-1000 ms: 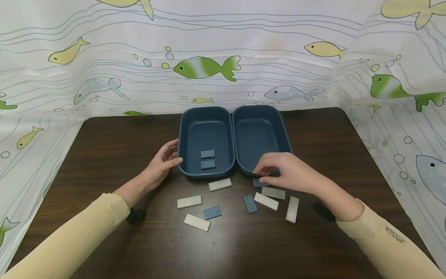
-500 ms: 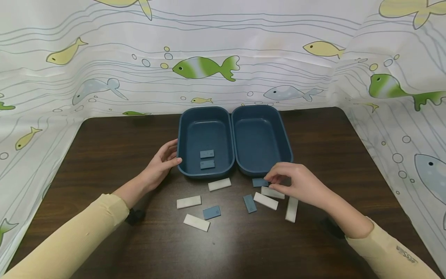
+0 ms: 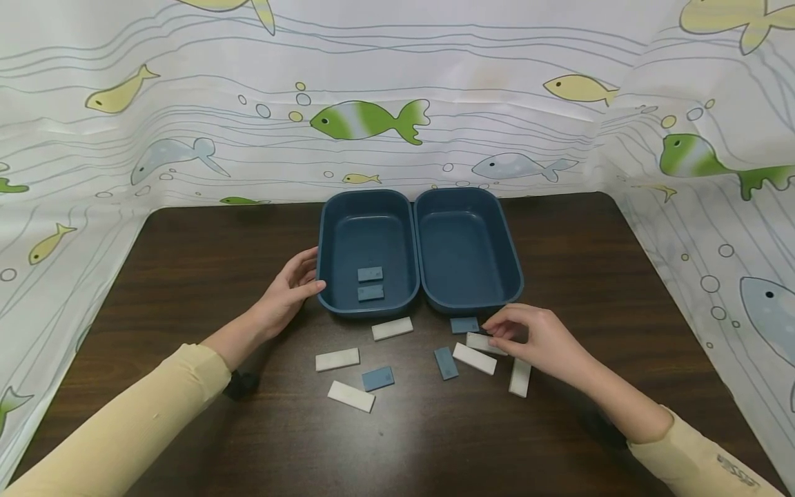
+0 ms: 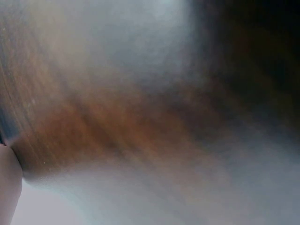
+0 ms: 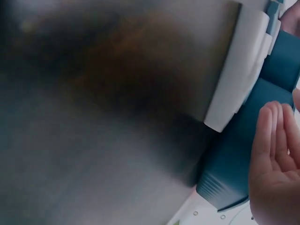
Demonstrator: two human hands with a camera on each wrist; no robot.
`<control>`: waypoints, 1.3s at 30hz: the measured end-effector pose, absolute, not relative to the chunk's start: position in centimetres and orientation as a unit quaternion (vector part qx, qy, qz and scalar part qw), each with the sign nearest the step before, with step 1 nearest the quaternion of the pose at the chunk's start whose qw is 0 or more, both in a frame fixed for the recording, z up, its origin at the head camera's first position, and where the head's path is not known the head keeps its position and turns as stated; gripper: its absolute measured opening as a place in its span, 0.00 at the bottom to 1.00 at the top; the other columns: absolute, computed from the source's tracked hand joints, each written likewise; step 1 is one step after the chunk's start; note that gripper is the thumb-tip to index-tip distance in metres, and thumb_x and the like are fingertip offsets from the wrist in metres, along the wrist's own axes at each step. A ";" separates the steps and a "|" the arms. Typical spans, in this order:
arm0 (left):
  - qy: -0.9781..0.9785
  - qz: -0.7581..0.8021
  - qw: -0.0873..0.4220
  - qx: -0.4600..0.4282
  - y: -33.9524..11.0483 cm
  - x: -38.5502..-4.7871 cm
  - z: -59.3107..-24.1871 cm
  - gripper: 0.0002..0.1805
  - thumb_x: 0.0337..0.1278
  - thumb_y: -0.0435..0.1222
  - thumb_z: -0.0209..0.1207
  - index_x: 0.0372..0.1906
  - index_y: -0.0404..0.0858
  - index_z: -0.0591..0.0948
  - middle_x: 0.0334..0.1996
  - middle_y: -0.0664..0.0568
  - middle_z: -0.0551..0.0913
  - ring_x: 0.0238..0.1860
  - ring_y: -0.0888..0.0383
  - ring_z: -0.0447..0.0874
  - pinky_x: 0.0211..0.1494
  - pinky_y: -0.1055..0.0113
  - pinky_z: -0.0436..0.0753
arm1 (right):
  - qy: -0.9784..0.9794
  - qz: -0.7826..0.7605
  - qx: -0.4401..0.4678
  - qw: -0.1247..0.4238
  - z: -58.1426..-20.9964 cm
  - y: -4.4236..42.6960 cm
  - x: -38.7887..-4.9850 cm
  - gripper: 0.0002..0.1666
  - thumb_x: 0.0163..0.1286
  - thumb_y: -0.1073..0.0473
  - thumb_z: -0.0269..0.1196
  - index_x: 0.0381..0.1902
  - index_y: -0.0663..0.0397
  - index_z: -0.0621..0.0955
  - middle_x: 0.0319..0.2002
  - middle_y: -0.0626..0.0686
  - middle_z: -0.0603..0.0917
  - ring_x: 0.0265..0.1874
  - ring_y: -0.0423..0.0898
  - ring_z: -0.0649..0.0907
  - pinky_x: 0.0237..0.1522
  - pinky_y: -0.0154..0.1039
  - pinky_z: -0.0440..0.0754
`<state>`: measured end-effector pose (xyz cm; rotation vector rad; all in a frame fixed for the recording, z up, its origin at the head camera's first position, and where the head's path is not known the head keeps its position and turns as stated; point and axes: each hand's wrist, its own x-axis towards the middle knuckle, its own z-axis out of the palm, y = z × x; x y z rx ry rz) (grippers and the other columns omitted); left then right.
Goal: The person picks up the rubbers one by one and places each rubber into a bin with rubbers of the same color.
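My left hand (image 3: 287, 295) rests against the left wall of the left blue bin (image 3: 321, 241), its thumb at the rim near the front corner. Two small blue blocks (image 3: 370, 283) lie inside that bin. Over the loose pieces, my right hand (image 3: 537, 338) hovers with fingers relaxed and nothing visibly held. Nearest its fingertips are a white rectangular block (image 3: 479, 342) and a blue block (image 3: 464, 325). Straight fingers (image 5: 272, 136) show in the right wrist view, near a white block (image 5: 236, 70). In the left wrist view only a bit of thumb (image 4: 7, 187) shows.
The right blue bin (image 3: 518, 262) stands beside the left one. More white blocks (image 3: 475, 359) (image 3: 520, 378) and blue blocks (image 3: 446, 363) (image 3: 378, 378) are scattered on the dark wooden table (image 3: 404, 455). A fish-patterned cloth (image 3: 397, 69) hangs behind.
My right hand has drawn back from the front of the right bin, toward me and to the right, above the white blocks. My left hand stays at the left bin.
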<state>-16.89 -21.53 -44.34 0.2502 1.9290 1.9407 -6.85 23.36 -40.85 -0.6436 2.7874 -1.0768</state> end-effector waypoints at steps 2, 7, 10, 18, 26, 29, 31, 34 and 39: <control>0.686 0.695 0.195 0.090 -21.6 -16.9 -44.4 0.37 0.79 0.31 0.55 0.85 0.41 0.54 0.81 0.40 0.58 0.70 0.61 0.69 0.69 0.75 0.70 | 0.910 -0.362 -0.193 0.055 -41.1 23.4 -6.8 0.15 0.63 0.68 0.77 0.47 0.54 0.89 0.43 0.48 0.91 0.38 0.35 0.86 0.43 0.34 0.89; 0.685 0.697 0.193 0.092 -21.6 -16.9 -44.5 0.37 0.78 0.30 0.55 0.85 0.40 0.54 0.80 0.42 0.60 0.70 0.61 0.69 0.69 0.75 0.71 | 0.898 -0.401 -0.157 0.089 -41.6 23.4 -6.7 0.16 0.66 0.67 0.75 0.52 0.59 0.88 0.46 0.54 0.90 0.40 0.38 0.88 0.45 0.32 0.88; 0.685 0.697 0.192 0.093 -21.5 -17.0 -44.4 0.38 0.78 0.30 0.55 0.85 0.40 0.54 0.80 0.42 0.60 0.71 0.60 0.69 0.69 0.74 0.71 | 0.892 -0.418 -0.142 0.100 -41.8 23.4 -6.7 0.18 0.67 0.66 0.75 0.54 0.61 0.87 0.48 0.57 0.90 0.42 0.40 0.88 0.46 0.31 0.88; 0.688 0.694 0.190 0.090 -21.4 -16.8 -44.3 0.38 0.78 0.31 0.56 0.85 0.39 0.54 0.81 0.40 0.59 0.70 0.61 0.69 0.68 0.75 0.72 | 0.903 -0.401 -0.132 0.080 -42.7 23.0 -6.8 0.21 0.66 0.64 0.76 0.56 0.63 0.86 0.50 0.58 0.90 0.46 0.52 0.90 0.50 0.37 0.89; 0.686 0.696 0.193 0.089 -21.4 -16.8 -44.2 0.38 0.78 0.31 0.56 0.85 0.40 0.55 0.81 0.41 0.59 0.71 0.59 0.68 0.69 0.74 0.70 | 0.905 -0.396 -0.132 0.084 -42.6 22.8 -6.8 0.24 0.67 0.63 0.75 0.60 0.65 0.85 0.55 0.62 0.88 0.52 0.57 0.90 0.55 0.48 0.88; 0.687 0.695 0.196 0.088 -21.4 -16.9 -44.2 0.38 0.78 0.31 0.56 0.85 0.40 0.54 0.81 0.41 0.59 0.72 0.58 0.67 0.70 0.74 0.70 | 0.905 -0.393 -0.135 0.086 -42.5 22.8 -6.7 0.25 0.68 0.64 0.75 0.61 0.65 0.85 0.56 0.63 0.88 0.53 0.57 0.90 0.56 0.48 0.88; 0.687 0.694 0.196 0.087 -21.4 -16.9 -44.2 0.38 0.79 0.31 0.55 0.85 0.40 0.54 0.81 0.41 0.59 0.72 0.58 0.67 0.70 0.73 0.69 | 0.904 -0.394 -0.142 0.085 -42.5 22.8 -6.7 0.25 0.68 0.64 0.75 0.62 0.66 0.84 0.56 0.63 0.88 0.53 0.58 0.90 0.56 0.48 0.88; 0.689 0.693 0.196 0.085 -21.4 -16.9 -44.2 0.38 0.78 0.31 0.55 0.85 0.40 0.54 0.81 0.41 0.59 0.72 0.58 0.67 0.71 0.73 0.69 | 0.904 -0.392 -0.152 0.082 -42.4 22.6 -6.6 0.26 0.68 0.64 0.74 0.62 0.66 0.84 0.57 0.63 0.88 0.53 0.58 0.90 0.55 0.47 0.88; 0.688 0.694 0.194 0.084 -21.4 -16.9 -44.3 0.38 0.78 0.30 0.55 0.85 0.40 0.54 0.81 0.41 0.59 0.72 0.58 0.67 0.70 0.74 0.70 | 0.903 -0.391 -0.156 0.081 -42.3 22.4 -6.5 0.26 0.69 0.65 0.73 0.63 0.66 0.84 0.57 0.64 0.88 0.53 0.58 0.90 0.55 0.47 0.88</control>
